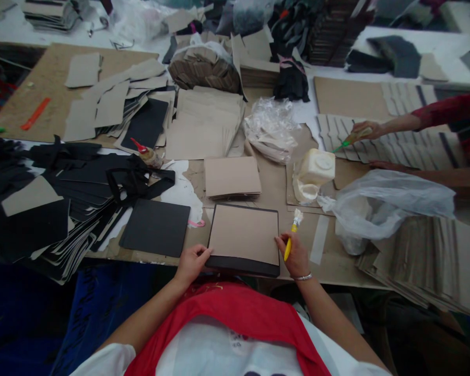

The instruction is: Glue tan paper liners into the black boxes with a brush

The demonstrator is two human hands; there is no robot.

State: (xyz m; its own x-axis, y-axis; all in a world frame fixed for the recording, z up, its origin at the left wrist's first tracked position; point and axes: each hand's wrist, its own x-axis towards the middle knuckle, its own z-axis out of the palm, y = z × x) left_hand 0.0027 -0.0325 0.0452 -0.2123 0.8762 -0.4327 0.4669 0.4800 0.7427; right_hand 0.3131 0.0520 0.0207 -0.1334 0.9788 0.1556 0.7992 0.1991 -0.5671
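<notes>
Cardboard sheet (244, 233) is lying on the black panel (241, 265), leaving a dark strip showing along the panel's near side. At the panel's left edge, the left hand (192, 265) is pinching the sheet's corner; at its right edge, the right hand (296, 257) is gripping a yellow brush (287, 249). Careful squaring is probably mattering most: evening side margins, keeping bristles clear.

You have a dim, hazy view under soft, diffuse light, with faint shadows; your right hand (297, 257) and yellow brush (288, 249) read fairly clearly near the centre; the plastic bag (391, 196) at right catches pale glints; lower corners sink into darkness; the board stack (426, 256), lower right, looks stretched and soft.
</notes>
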